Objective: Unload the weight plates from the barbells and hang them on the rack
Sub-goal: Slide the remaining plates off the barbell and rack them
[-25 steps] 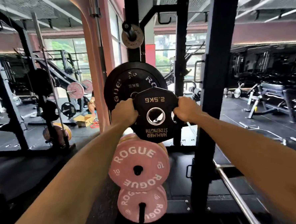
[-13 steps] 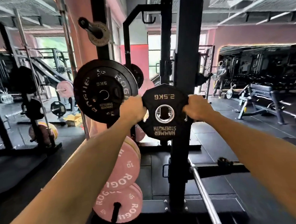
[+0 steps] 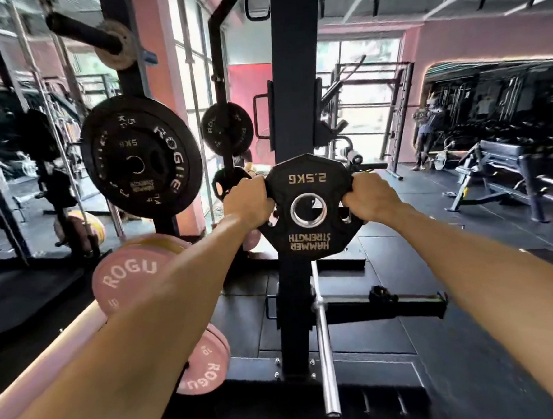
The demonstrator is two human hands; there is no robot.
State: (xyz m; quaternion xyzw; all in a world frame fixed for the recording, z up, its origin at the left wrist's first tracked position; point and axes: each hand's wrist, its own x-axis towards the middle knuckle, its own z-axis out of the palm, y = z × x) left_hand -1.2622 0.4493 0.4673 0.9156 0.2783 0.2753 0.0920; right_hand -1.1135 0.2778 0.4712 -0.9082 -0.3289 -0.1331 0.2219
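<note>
Hands have carried the 2.5 kg plate point(image 3: 309, 207) rightward, away from the 5 kg plate point(image 3: 140, 156) and across the rack upright point(image 3: 293, 78). Left hand point(image 3: 248, 202) and right hand point(image 3: 372, 198) grip its edges, fingers curled. It likely seeks another peg.

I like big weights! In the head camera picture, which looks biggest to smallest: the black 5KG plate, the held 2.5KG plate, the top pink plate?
1. black 5KG plate
2. 2.5KG plate and top pink plate: unsure, arm hides part of pink.
</note>
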